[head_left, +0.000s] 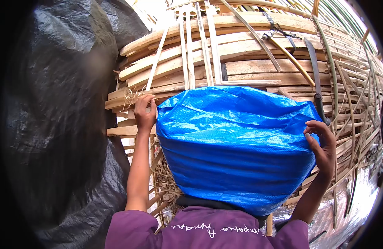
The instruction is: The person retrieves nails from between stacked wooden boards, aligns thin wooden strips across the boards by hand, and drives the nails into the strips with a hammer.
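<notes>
A blue plastic sheet (233,141) lies over my lap, with its upper part bunched and wrinkled against the stacked boards. At its upper left corner is my left hand (145,111), fingers curled and pressed together beside some pale shavings (135,96); whether the sheet's edge is between them is hidden. My right hand (322,143) is by the sheet's right edge, its fingers bent with a gap between thumb and fingertips. Nothing shows between them.
Stacked boards (266,68) lie ahead, with thin strips (203,45) across them. A hammer (291,60) and a long-bladed knife (314,68) rest at the upper right. Black sheeting (67,124) hangs at left. A bamboo lattice (353,99) stands at right.
</notes>
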The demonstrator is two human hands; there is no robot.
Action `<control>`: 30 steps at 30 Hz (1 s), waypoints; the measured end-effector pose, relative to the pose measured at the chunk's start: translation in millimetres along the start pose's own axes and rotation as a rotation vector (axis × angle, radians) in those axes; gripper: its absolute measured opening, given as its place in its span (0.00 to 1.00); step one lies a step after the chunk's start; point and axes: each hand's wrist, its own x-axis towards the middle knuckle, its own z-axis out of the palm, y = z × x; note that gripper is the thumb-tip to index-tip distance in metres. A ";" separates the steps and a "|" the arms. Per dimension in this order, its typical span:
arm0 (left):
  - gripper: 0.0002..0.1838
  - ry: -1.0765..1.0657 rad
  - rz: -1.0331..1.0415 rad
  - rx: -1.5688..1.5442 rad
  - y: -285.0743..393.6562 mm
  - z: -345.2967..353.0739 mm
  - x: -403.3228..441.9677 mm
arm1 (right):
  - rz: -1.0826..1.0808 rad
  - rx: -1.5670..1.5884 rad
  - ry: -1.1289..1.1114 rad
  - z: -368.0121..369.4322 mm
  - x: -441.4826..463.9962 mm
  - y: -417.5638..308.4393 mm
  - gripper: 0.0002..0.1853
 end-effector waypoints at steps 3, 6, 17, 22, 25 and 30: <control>0.15 -0.317 -0.033 -0.070 2.7 13.6 23.0 | -0.072 -0.006 -0.079 6.2 5.3 -7.2 0.16; 0.21 -0.533 0.032 -0.025 -7.9 27.4 41.7 | -0.079 0.002 -0.096 8.6 3.9 -11.9 0.16; 0.13 -0.749 0.173 0.055 4.0 42.9 59.4 | 0.010 0.021 -0.060 -4.6 -12.3 0.0 0.15; 0.12 -0.769 0.159 -0.081 1.0 28.8 62.6 | -0.025 0.062 -0.062 -4.8 -13.6 0.7 0.16; 0.14 -0.762 0.104 -0.089 0.1 11.8 68.2 | -0.012 0.103 -0.066 -6.8 -15.7 7.2 0.16; 0.16 -0.786 0.080 -0.017 -1.3 -6.2 71.5 | 0.029 0.130 -0.068 -6.5 -16.3 12.4 0.16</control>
